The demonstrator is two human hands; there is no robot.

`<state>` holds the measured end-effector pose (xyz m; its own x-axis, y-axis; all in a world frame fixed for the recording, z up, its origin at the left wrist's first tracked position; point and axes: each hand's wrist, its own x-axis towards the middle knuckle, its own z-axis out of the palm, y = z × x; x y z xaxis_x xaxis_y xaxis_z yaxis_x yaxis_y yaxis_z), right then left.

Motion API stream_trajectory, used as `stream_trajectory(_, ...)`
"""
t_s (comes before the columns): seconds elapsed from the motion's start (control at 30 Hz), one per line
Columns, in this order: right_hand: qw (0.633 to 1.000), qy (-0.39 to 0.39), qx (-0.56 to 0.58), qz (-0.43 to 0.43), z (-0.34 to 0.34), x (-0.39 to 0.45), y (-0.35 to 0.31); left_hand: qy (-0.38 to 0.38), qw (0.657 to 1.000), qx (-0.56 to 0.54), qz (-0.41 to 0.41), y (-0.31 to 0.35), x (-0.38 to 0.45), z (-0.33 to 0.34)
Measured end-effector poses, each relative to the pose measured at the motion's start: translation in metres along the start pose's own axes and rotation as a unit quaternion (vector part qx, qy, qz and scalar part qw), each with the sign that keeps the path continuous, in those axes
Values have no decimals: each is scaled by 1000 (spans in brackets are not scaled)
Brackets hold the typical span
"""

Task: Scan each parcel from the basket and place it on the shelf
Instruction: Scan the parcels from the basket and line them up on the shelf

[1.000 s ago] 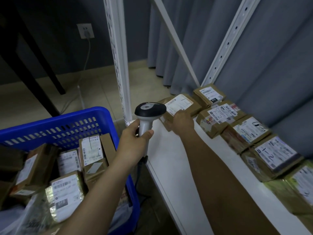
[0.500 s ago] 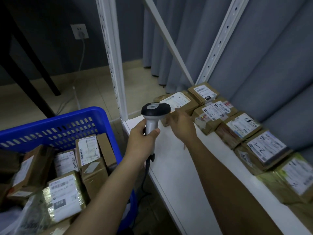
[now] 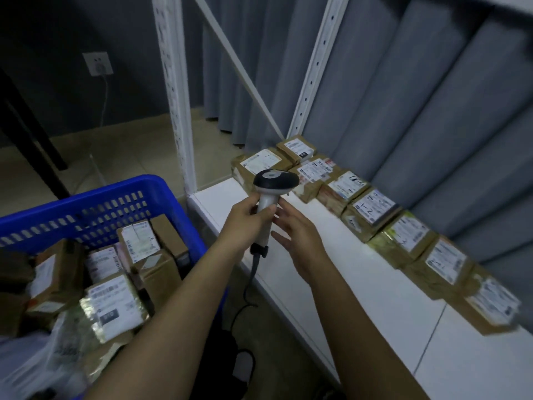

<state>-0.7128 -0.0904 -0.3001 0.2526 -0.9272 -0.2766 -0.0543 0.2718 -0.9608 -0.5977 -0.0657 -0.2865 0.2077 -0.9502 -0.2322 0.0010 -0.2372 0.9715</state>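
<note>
Parcels [image 3: 112, 306] fill the basket [image 3: 86, 203] left of the fingers: stiff, probably light boxes, best gripped across opposite edges. Left hand [image 3: 243, 223] wraps the scanner [image 3: 274, 186]; right hand [image 3: 300, 241], fingers spread, holds nothing above the shelf [image 3: 360, 284].

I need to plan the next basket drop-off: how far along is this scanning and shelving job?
Done: a row of labelled parcels already lies along the back of the shelf. In hand: the left hand grips the scanner; the right hand is open and holds no parcel. Left: the blue basket is far from empty, with several boxes waiting to be scanned and shelved.
</note>
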Motion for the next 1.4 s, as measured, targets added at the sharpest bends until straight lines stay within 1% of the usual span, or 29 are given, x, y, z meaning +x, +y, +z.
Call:
stream_trajectory(0.1, 1000, -19, 9, 10, 16, -36, -8, -37, 996, -76, -14, 6, -42, -18)
stream_trajectory(0.2, 1000, -15, -15, -18, 48, -66, -7, -36, 991, -126, -4, 1, -89, -50)
stream_trajectory(0.27, 999, -12, -25, -31, 76, -83, -3, -26, 992, -125, -4, -10, -114, -78)
stream_trajectory(0.33, 999, -23, -35, -22, 105, -97, 5, -24, 993, -112, -9, -21, -140, -110)
stream_trajectory(0.4, 997, -52, -63, -13, 133, -109, 13, -19, 997, -69, -12, -37, -163, -145)
stream_trajectory(0.43, 994, -72, -85, -10, 149, -117, 17, -5, 999, -52, -16, -47, -173, -164)
stream_trajectory(0.5, 987, -103, -126, 1, 177, -127, 30, 62, 997, -34, -32, -75, -189, -206)
stream_trajectory(0.53, 984, -116, -135, 8, 191, -130, 37, 111, 992, -34, -45, -90, -194, -227)
stream_trajectory(0.6, 981, -135, -139, 24, 217, -135, 50, 223, 972, -15, -65, -119, -201, -267)
stream_trajectory(0.63, 979, -144, -140, 32, 229, -138, 56, 277, 958, 9, -67, -132, -203, -286)
stream_trajectory(0.7, 976, -157, -140, 50, 251, -142, 67, 376, 919, 71, -92, -153, -202, -321)
stream_trajectory(0.77, 976, -160, -136, 62, 269, -144, 79, 436, 878, 149, -129, -167, -197, -352)
stream_trajectory(0.8, 975, -159, -141, 68, 277, -144, 84, 444, 866, 180, -140, -173, -192, -365)
stream_trajectory(0.87, 974, -156, -149, 76, 287, -142, 93, 423, 866, 228, -142, -182, -181, -385)
stream_trajectory(1.0, 970, -160, -162, 82, 290, -139, 91, 375, 857, 272, -225, -188, -160, -402)
stream_trajectory(1.07, 970, -160, -164, 79, 285, -138, 85, 371, 858, 259, -244, -187, -157, -404)
stream_trajectory(1.17, 970, -149, -178, 66, 273, -135, 74, 395, 861, 176, -266, -177, -162, -400)
stream_trajectory(1.23, 973, -130, -181, 55, 265, -129, 66, 425, 858, 133, -255, -163, -168, -389)
stream_trajectory(1.3, 978, -103, -175, 44, 260, -123, 58, 431, 870, 108, -215, -145, -170, -371)
stream_trajectory(1.33, 981, -86, -172, 41, 259, -121, 53, 421, 881, 94, -194, -137, -170, -361)
stream_trajectory(1.4, 987, -40, -149, 35, 253, -117, 40, 376, 911, 68, -158, -118, -169, -338)
